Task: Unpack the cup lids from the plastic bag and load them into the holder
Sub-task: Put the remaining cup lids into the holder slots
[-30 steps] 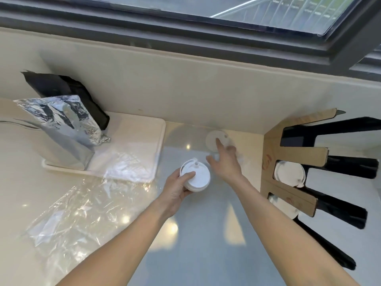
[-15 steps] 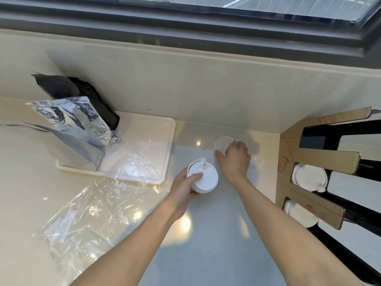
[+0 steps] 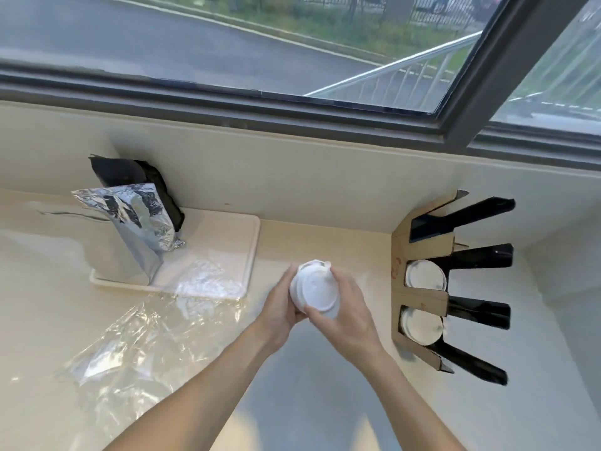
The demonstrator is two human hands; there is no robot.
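Two bare forearms reach up from the lower edge over the pale, glossy worktop [image 3: 325, 402]. To their left, nearest the viewer, lies a crumpled clear plastic bag [image 3: 130, 346], flat and spread across the surface, its far edge lapping onto a white tray [image 3: 250, 252].

Above the middle of the worktop both hands meet around a small stack of white cup lids [image 3: 313, 292]. The left hand [image 3: 279, 312] holds the stack from the left, fingers curled round its side. The right hand [image 3: 344, 315] cups it from the right, thumb pressed across the near rim and fingers wrapped behind. The stack is tilted so the top lid faces the viewer, and it is lifted clear of the surface.

To the right, against the side wall, stands the holder [image 3: 419, 297], a brown cardboard front with black prongs fanning out to the right. Two of its slots already hold lids: one white stack in the middle slot [image 3: 425, 274] and another in the slot nearer the viewer [image 3: 421, 325]. The farthest slot shows only dark space.

Farther back on the left, the tray carries a creased silver foil pouch [image 3: 136, 229] standing upright, with a black pouch [image 3: 136, 177] behind it leaning against the wall. Beyond the wall runs a dark window frame [image 3: 292, 105], with a road, grass and a metal railing outside.
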